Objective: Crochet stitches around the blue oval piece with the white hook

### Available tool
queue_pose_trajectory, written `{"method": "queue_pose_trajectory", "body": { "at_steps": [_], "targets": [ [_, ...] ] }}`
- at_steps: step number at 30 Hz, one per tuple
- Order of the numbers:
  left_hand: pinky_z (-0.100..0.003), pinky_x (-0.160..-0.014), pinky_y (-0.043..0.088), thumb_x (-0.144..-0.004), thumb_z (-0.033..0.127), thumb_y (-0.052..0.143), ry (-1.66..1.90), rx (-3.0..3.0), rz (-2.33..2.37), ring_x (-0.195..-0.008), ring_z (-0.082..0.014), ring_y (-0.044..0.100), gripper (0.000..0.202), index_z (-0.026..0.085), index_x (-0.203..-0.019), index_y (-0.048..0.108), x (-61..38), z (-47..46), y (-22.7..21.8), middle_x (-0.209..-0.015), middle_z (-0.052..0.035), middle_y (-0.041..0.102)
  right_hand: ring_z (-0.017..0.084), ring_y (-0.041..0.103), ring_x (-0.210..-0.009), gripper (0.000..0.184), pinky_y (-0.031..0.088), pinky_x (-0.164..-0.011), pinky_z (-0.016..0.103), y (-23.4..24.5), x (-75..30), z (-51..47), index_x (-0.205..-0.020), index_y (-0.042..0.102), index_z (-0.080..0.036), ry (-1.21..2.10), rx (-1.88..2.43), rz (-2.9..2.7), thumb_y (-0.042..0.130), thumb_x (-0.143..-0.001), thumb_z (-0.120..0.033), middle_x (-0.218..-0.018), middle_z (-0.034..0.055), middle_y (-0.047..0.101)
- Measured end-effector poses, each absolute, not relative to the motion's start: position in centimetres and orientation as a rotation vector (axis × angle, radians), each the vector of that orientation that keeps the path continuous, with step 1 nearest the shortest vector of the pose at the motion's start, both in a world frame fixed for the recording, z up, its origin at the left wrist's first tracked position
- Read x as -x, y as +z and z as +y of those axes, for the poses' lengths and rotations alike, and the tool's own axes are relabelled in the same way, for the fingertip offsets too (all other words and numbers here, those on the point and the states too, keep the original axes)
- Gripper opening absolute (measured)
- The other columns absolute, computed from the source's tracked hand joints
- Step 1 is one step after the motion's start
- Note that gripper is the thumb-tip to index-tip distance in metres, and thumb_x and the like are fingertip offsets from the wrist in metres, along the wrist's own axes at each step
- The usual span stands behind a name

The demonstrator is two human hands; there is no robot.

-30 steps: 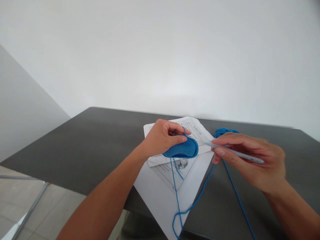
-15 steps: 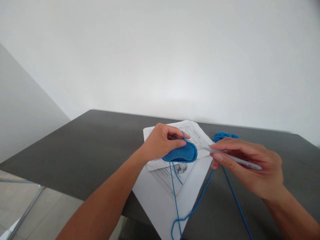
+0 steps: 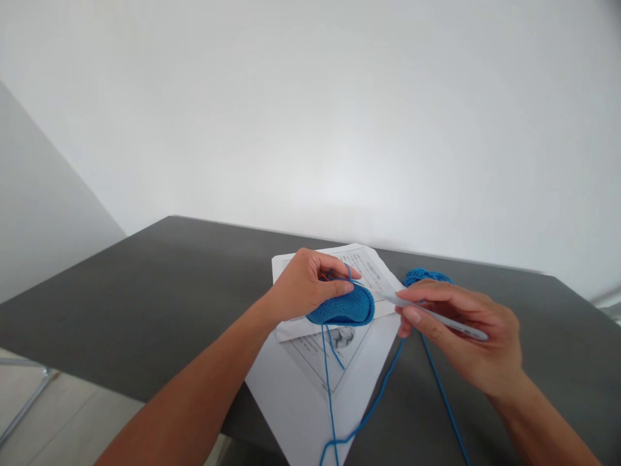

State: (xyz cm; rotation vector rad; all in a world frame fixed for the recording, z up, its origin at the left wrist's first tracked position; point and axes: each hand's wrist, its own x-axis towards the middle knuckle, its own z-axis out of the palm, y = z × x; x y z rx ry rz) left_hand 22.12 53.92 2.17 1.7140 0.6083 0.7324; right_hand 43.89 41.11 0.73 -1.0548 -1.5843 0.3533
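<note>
My left hand (image 3: 310, 285) pinches the upper edge of a blue crochet piece (image 3: 345, 307), an oval with a raised rim. A strand of blue yarn loops over its index finger, and a bit of orange shows beneath the fingers. Between the thumb and fingers of my right hand (image 3: 466, 327) is a crochet hook (image 3: 444, 318) with a pale grey handle. Its thin metal tip reaches the top edge of the piece by my left fingertips; the exact stitch is too small to make out. Blue yarn strands (image 3: 326, 382) hang below the piece.
Printed sheets of paper (image 3: 310, 401) lie on the dark grey table (image 3: 160, 304) under my hands. Behind my right hand sits a bundle of blue yarn (image 3: 427, 276). More yarn trails toward the front edge. A white wall (image 3: 310, 116) rises behind the table.
The whole view has shifted a little, so hands and table appear slightly lower and further left. Both hands keep their grips, and the hook tip stays at the edge of the crochet piece.
</note>
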Motion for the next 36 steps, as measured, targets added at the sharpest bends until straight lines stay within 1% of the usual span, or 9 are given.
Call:
{"method": "queue_pose_trajectory", "body": {
  "at_steps": [3,7,12,16,21,24,28,33,36],
  "targets": [
    [-0.028,-0.075,0.056,-0.075,0.022,0.082,0.729,-1.678,0.621,-0.088,-0.0218,0.077,0.015,0.015,-0.088,0.084,-22.17,53.83,2.22,-0.106,-0.0102,0.084,0.016,0.074,-0.054,0.015,0.063,-0.052,0.023,0.92,-43.59,41.15,-0.102,0.078,-0.022,0.371,1.047,-1.561,0.078,-0.088,-0.018,-0.074,0.0024,0.078],
    [-0.028,-0.075,0.056,-0.075,0.024,0.082,0.741,-1.669,0.625,-0.087,-0.0219,0.077,0.016,0.015,-0.088,0.084,-22.19,53.75,2.23,-0.103,-0.0111,0.084,0.016,0.074,-0.056,0.019,0.063,-0.052,0.023,1.16,-43.17,41.31,-0.105,0.079,-0.025,0.356,1.035,-1.545,0.078,-0.088,-0.017,-0.076,0.0017,0.078],
    [-0.027,-0.071,0.056,-0.076,0.024,0.082,0.752,-1.633,0.618,-0.082,-0.0209,0.076,0.018,0.013,-0.090,0.084,-22.24,53.66,2.19,-0.097,-0.0115,0.084,0.016,0.074,-0.062,0.027,0.062,-0.056,0.026,1.11,-43.19,41.62,-0.108,0.080,-0.028,0.187,1.012,-1.625,0.076,-0.087,-0.010,-0.081,0.0014,0.079],
    [-0.027,-0.071,0.056,-0.077,0.023,0.082,0.763,-1.588,0.616,-0.084,-0.0208,0.076,0.016,0.014,-0.090,0.083,-22.29,53.48,2.32,-0.104,-0.0116,0.083,0.014,0.074,-0.064,0.033,0.061,-0.056,0.024,1.24,-43.10,41.72,-0.110,0.080,-0.030,0.099,1.016,-1.661,0.076,-0.087,-0.008,-0.087,0.0011,0.078],
    [-0.026,-0.071,0.054,-0.077,0.020,0.080,0.772,-1.639,0.635,-0.083,-0.0193,0.075,0.008,0.013,-0.081,0.081,-22.28,53.32,2.50,-0.106,-0.0112,0.083,0.015,0.073,-0.062,0.030,0.061,-0.053,0.025,1.47,-42.87,41.79,-0.109,0.081,-0.031,0.066,0.998,-1.685,0.078,-0.086,-0.011,-0.086,0.0010,0.078],
    [-0.026,-0.070,0.054,-0.077,0.021,0.080,0.775,-1.635,0.632,-0.081,-0.0194,0.074,0.010,0.013,-0.083,0.082,-22.30,53.31,2.53,-0.106,-0.0112,0.083,0.017,0.074,-0.066,0.029,0.062,-0.054,0.027,1.47,-42.91,41.82,-0.108,0.080,-0.031,0.050,1.011,-1.709,0.078,-0.086,-0.012,-0.085,0.0020,0.079],
    [-0.026,-0.068,0.054,-0.076,0.021,0.082,0.758,-1.611,0.629,-0.079,-0.0184,0.074,0.016,0.013,-0.090,0.084,-22.32,53.44,2.53,-0.102,-0.0106,0.084,0.017,0.075,-0.070,0.032,0.062,-0.058,0.027,1.43,-43.05,41.77,-0.111,0.079,-0.029,0.018,1.007,-1.712,0.077,-0.086,-0.009,-0.084,0.0020,0.078],
    [-0.025,-0.068,0.054,-0.075,0.021,0.082,0.774,-1.577,0.615,-0.079,-0.0181,0.074,0.017,0.014,-0.090,0.085,-22.32,53.53,2.45,-0.102,-0.0106,0.084,0.016,0.074,-0.066,0.030,0.062,-0.057,0.027,1.47,-43.05,41.72,-0.108,0.080,-0.028,0.035,1.023,-1.717,0.077,-0.085,-0.008,-0.087,0.0025,0.079],
    [-0.025,-0.067,0.054,-0.074,0.022,0.082,0.781,-1.573,0.625,-0.079,-0.0186,0.074,0.017,0.014,-0.089,0.085,-22.39,53.47,2.46,-0.102,-0.0113,0.084,0.016,0.075,-0.066,0.032,0.062,-0.058,0.026,1.46,-43.02,41.79,-0.109,0.079,-0.028,0.034,0.997,-1.716,0.076,-0.085,-0.006,-0.085,0.0018,0.078]
  ]
}}
